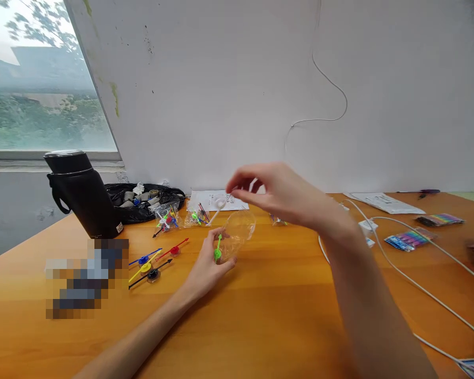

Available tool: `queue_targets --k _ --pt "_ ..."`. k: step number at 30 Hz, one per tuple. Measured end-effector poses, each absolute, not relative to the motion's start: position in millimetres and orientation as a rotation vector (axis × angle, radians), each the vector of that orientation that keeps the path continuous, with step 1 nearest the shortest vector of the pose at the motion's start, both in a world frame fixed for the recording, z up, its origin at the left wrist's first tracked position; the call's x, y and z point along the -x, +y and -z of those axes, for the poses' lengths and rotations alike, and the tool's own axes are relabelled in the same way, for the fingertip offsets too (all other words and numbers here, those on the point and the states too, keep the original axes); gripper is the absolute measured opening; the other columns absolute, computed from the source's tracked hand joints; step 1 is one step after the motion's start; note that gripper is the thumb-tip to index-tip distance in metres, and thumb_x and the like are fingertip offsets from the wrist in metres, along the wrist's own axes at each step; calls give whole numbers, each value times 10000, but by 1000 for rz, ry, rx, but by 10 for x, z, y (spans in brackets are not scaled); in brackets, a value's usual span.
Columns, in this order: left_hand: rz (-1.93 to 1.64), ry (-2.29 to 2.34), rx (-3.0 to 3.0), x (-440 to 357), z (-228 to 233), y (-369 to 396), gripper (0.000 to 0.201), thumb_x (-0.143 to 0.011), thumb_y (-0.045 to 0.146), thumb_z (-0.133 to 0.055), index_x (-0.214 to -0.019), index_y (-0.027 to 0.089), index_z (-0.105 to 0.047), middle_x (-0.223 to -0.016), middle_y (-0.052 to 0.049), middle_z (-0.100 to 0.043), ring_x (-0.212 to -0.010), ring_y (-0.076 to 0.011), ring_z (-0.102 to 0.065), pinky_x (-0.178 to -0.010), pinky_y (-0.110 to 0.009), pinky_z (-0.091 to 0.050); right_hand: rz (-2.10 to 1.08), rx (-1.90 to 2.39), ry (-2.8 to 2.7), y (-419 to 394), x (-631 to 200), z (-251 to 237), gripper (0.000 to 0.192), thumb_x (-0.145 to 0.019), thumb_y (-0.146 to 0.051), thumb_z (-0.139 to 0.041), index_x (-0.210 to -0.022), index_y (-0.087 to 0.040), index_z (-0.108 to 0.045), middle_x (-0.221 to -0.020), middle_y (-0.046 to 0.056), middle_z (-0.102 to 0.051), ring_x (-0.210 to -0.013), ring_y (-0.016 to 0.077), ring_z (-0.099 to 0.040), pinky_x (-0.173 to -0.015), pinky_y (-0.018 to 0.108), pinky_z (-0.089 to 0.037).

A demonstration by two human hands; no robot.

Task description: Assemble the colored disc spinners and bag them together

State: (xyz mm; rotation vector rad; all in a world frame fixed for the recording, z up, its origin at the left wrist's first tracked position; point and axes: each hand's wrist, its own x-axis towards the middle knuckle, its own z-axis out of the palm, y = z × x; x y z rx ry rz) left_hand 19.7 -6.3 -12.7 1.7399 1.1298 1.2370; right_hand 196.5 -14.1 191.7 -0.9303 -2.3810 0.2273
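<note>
We hold a clear plastic bag [237,234] in our left hand [207,266], fingers curled and pinching its lower end at about the centre of the orange table [268,326]. Inside the bag, right at our fingertips, sits a green pointer piece [218,250]. Our right hand [278,192] hovers just above the bag at its twelve o'clock, thumb and forefinger pressed together on a thin white stick with a pale round end [221,204] that slants down toward the bag's mouth.

At nine o'clock from the left hand lie loose pointers on the table: a blue one [144,258], a red one [174,249], a yellow one [145,269] and a black one [152,275], close together. Beyond them, toward eleven o'clock, small clear packets of coloured parts [181,217] rest beside a black bag of odds and ends [142,202] and a black flask [82,192]. White cables [403,273] run across the table at three o'clock, near colourful striped packets [408,239]. A sheet of paper [383,202] lies at the back right, against the white wall [237,89].
</note>
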Motion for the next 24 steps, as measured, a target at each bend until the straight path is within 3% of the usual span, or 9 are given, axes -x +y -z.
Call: queue_targets --k 9,19,24 --pt "-1195 1168 -1748 -172 136 -27 522 -820 266 -656 -1290 237 -430 -1334 -97 -525 -1244 -244 -496 -1014 -366 -389 -191 1155 -2340 -37 -2296 -1945 217 -907 -311 -559 -953 -222 -751 -898 44 -700 -749 162 -614 -635 279 -454" --pt "-1242 1119 -1743 -170 110 -26 473 -838 269 -639 -1265 246 -438 -1327 -81 -535 -1216 -240 -517 -1065 -409 -357 -426 1078 -2673 270 -1986 -1618 196 -845 -203 -593 -915 -207 -777 -874 38 -738 -720 136 -615 -584 242 -398" --pt "-1241 1156 -1742 -179 79 -31 457 -831 264 -640 -1244 242 -446 -1297 -82 -542 -1178 -238 -524 -1046 -417 -368 -305 1113 -2623 295 -1963 -1580 206 -861 -188 -576 -938 -198 -766 -889 43 -734 -728 134 -613 -604 241 -391"
